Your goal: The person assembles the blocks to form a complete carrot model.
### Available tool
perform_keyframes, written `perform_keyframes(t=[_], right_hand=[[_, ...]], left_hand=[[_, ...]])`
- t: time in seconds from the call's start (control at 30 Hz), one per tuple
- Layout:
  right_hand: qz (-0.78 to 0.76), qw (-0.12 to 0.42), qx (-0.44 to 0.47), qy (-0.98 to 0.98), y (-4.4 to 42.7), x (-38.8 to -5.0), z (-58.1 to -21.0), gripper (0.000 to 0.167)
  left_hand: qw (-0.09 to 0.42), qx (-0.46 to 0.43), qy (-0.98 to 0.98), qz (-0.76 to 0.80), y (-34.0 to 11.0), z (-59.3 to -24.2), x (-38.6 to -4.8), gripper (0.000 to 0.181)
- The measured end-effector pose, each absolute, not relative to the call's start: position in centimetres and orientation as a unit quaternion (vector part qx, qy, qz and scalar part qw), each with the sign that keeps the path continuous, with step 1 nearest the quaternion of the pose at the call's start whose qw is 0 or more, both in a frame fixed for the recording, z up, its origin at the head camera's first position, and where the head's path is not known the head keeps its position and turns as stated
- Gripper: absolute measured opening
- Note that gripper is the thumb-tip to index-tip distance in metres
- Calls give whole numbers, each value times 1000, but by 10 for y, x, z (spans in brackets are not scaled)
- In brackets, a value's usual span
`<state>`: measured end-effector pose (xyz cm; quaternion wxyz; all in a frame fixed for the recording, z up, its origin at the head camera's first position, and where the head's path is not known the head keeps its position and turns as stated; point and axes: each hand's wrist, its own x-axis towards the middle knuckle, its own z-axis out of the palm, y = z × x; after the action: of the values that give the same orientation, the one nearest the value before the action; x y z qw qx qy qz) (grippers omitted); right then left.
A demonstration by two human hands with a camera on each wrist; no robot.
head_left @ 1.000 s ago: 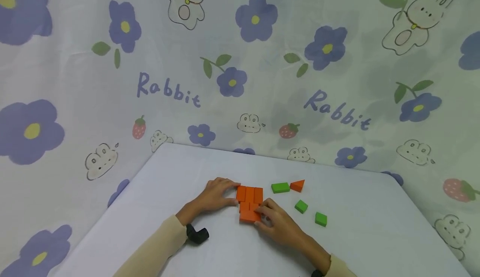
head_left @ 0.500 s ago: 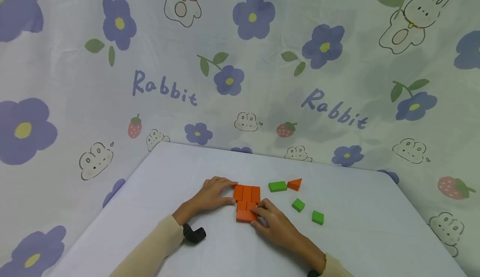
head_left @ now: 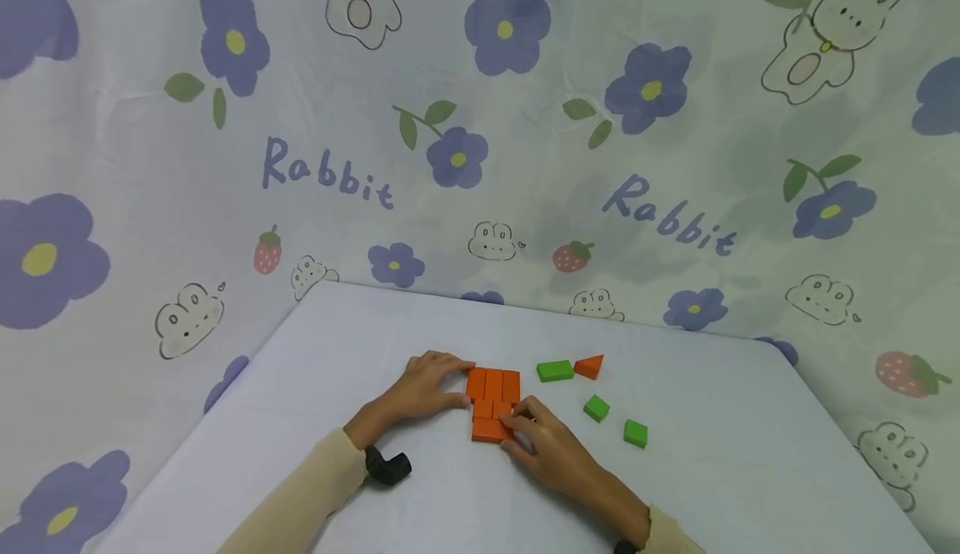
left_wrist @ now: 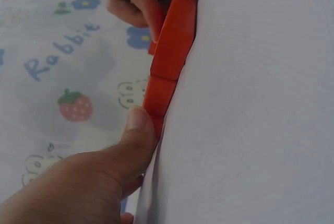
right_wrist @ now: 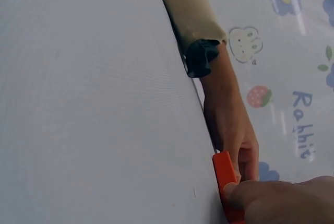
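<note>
Behind and around the table, a pale fabric backdrop (head_left: 540,179) is hanging, showing purple flowers, rabbits, strawberries and the word "Rabbit". Before it, a white-covered table (head_left: 435,504) is stretching toward the person. Two cream sleeves (head_left: 300,487) are reaching over it from the near edge. The left hand (head_left: 420,387) and the right hand (head_left: 558,450) are meeting at an orange cluster (head_left: 483,408) of blocks, which is lying flat around the middle of the table. Three of its blocks are standing side by side in the far row, two shorter ones are sitting below them, and one is lying crosswise nearest the person. The left hand is pinching the far-left block (head_left: 476,383) between thumb and fingers, one at each end. The right hand is holding the crosswise block (head_left: 487,431) at its right end in a narrow pinch. A black wrist piece (head_left: 387,467) is jutting from the left cuff. Right of the cluster, a green oblong block (head_left: 555,371) is lying beside an orange triangular block (head_left: 589,366), touching or nearly so. Closer to the person, two small green blocks (head_left: 597,408) are resting apart.
</note>
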<state>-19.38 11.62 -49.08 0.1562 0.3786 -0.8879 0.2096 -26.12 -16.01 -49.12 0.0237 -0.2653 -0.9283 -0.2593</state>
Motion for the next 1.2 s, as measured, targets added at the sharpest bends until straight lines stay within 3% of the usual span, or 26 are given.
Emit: perform_keyframes(t=[1.2], right_hand=[[220,129,360,-897,119,-195,-494,39]], left_hand=[[24,-265,-926,-267,-159,-491,-261,64]])
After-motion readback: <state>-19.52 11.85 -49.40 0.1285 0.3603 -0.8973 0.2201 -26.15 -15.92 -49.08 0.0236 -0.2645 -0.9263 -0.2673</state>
